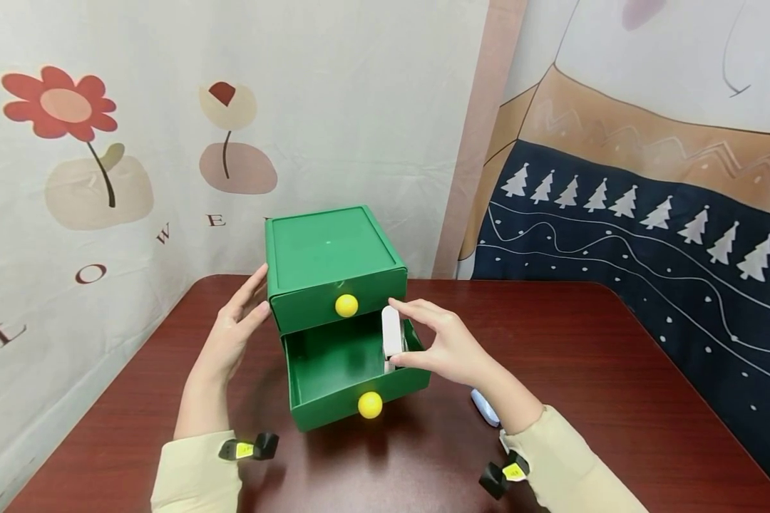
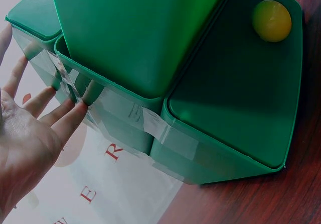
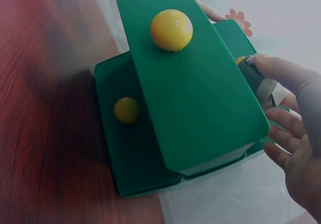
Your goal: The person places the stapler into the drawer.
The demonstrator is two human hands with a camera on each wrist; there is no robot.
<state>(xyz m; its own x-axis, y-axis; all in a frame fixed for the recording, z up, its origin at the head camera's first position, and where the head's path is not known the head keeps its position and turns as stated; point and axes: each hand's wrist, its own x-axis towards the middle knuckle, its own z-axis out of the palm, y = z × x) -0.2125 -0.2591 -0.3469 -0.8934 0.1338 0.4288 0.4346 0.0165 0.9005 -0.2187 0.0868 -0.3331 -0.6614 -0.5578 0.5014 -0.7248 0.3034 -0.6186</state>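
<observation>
A green drawer cabinet with yellow knobs stands on the table, its middle drawer pulled out. My left hand is against the cabinet's left side; in the left wrist view its fingers are spread and fairly straight at the clear tape there. Over the right end of the open drawer, my right hand pinches a white stapler between thumb and fingers. The stapler is tilted upright, its lower end inside the drawer. In the right wrist view the drawer front partly hides it.
A light blue oblong object lies on the dark red table, right of the cabinet beside my right forearm. The closed bottom drawer shows beneath the open one. A printed curtain hangs behind the table.
</observation>
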